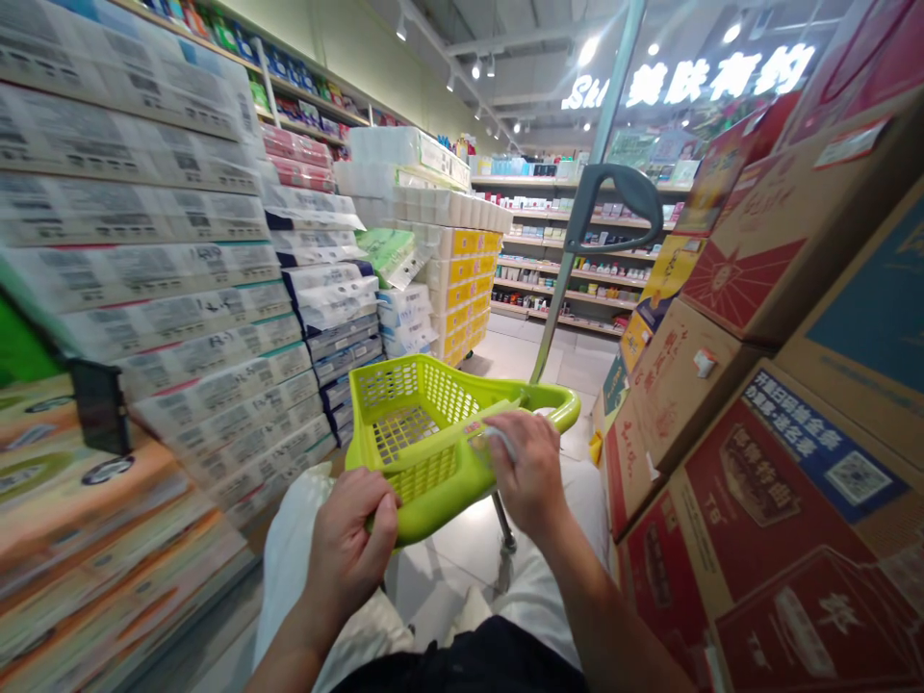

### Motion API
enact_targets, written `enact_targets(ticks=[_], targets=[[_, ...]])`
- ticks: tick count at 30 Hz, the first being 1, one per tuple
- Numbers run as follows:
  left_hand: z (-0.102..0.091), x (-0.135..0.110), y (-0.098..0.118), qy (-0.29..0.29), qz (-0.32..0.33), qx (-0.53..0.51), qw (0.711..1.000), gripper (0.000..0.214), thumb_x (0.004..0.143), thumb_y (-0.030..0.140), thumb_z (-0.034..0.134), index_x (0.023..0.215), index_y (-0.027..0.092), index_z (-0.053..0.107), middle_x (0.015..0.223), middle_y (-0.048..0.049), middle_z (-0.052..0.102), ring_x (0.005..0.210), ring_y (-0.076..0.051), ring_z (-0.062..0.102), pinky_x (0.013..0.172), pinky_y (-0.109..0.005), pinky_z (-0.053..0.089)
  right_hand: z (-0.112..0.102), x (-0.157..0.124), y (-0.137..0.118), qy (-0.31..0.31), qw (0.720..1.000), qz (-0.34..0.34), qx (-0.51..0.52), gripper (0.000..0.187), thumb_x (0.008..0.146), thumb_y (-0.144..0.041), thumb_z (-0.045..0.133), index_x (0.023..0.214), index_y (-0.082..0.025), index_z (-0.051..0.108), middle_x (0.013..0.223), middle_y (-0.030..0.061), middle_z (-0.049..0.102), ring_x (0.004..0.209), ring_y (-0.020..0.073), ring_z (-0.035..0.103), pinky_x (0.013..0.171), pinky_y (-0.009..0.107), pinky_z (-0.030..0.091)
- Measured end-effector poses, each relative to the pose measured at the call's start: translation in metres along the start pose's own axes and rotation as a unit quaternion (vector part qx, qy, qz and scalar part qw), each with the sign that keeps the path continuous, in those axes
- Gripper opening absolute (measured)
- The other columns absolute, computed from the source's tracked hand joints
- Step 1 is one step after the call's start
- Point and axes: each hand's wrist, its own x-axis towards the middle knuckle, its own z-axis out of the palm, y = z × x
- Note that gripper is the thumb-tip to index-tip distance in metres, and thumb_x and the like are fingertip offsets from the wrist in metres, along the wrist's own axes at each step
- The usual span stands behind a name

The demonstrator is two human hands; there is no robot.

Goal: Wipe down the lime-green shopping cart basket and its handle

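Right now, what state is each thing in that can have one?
Green shopping basket: empty, tilted, held at its near rim.
Basket pull handle: raised, extended upward.
Left hand: closed on the basket's rim.
Right hand: on the basket's rim, grip unclear.
Cardboard boxes: closed, stacked.
Tissue packs: sealed, stacked.

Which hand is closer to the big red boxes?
Right. The right hand grips the green basket's rim on the side next to the red boxes. The left hand holds the near rim, farther from them.
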Motion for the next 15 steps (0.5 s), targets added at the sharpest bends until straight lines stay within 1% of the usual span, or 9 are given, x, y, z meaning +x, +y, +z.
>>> enact_targets(ticks=[2,4,6,8,10,11,13,15], targets=[[-0.001,0.002,0.003,-0.001,0.003,0.0,1.0,0.034,0.09,0.024,0.039,0.057,0.021,0.049,0.054,0.0012,0.049,0.057,-0.014,0.046,0.058,-0.029,0.036,-0.007,0.016,0.02,-0.019,0.999,0.041,-0.018,0.022,0.095,-0.025,0.046,0.105,-0.022,0.066,0.104,0.0056,0.067,0.102,0.0218,0.058,0.096,0.04,0.038],[-0.001,0.004,0.006,-0.004,0.003,0.003,1.0,0.035,0.09,0.023,0.039,0.057,0.02,0.05,0.055,0.0011,0.049,0.057,-0.014,0.047,0.058,-0.029,0.036,-0.013,0.027,0.024,-0.068,0.997,0.042,-0.018,0.024,0.097,-0.027,0.045,0.105,-0.021,0.067,0.102,0.0062,0.067,0.1,0.0214,0.059,0.091,0.038,0.041],[-0.002,0.006,0.009,-0.007,0.0,0.006,1.0,0.034,0.09,0.022,0.039,0.057,0.02,0.05,0.056,0.001,0.049,0.058,-0.014,0.048,0.058,-0.028,0.037,-0.015,0.031,0.011,-0.139,0.99,0.004,-0.005,0.026,0.098,-0.028,0.043,0.107,-0.021,0.067,0.101,0.0055,0.068,0.099,0.02,0.059,0.092,0.036,0.042],[-0.004,0.007,0.011,-0.008,-0.002,0.01,1.0,0.034,0.089,0.022,0.039,0.057,0.02,0.05,0.056,0.0009,0.049,0.058,-0.014,0.048,0.058,-0.028,0.038,-0.015,0.03,-0.01,-0.202,0.978,-0.053,0.003,0.025,0.098,-0.028,0.045,0.109,-0.022,0.066,0.103,0.0046,0.067,0.101,0.0189,0.058,0.094,0.035,0.041],[-0.005,0.006,0.011,-0.007,-0.002,0.012,1.0,0.034,0.089,0.022,0.039,0.057,0.02,0.05,0.056,0.0008,0.049,0.058,-0.014,0.048,0.058,-0.028,0.037,-0.014,0.03,-0.028,-0.243,0.965,-0.095,0.002,0.023,0.098,-0.027,0.046,0.11,-0.023,0.066,0.106,0.0042,0.067,0.103,0.0185,0.057,0.097,0.035,0.04],[-0.005,0.006,0.011,-0.008,-0.002,0.012,1.0,0.034,0.089,0.022,0.039,0.057,0.02,0.05,0.056,0.0008,0.049,0.058,-0.014,0.048,0.057,-0.028,0.037,-0.014,0.031,-0.032,-0.257,0.961,-0.105,0.003,0.023,0.098,-0.027,0.046,0.11,-0.023,0.066,0.106,0.0039,0.067,0.104,0.0181,0.057,0.097,0.034,0.04],[-0.006,0.005,0.01,-0.008,0.001,0.011,1.0,0.034,0.09,0.022,0.039,0.057,0.02,0.05,0.056,0.0011,0.049,0.058,-0.014,0.048,0.057,-0.028,0.037,-0.014,0.038,-0.028,-0.278,0.956,-0.099,0.004,0.024,0.098,-0.026,0.045,0.109,-0.024,0.066,0.105,0.0028,0.068,0.102,0.0165,0.059,0.095,0.03,0.041],[-0.005,0.004,0.009,-0.003,0.008,0.009,1.0,0.034,0.09,0.022,0.039,0.057,0.02,0.049,0.056,0.0013,0.048,0.058,-0.013,0.047,0.057,-0.028,0.037,-0.016,0.05,-0.011,-0.29,0.955,-0.066,-0.015,0.024,0.099,-0.025,0.043,0.106,-0.023,0.066,0.101,0.002,0.069,0.096,0.0146,0.061,0.089,0.026,0.042]])
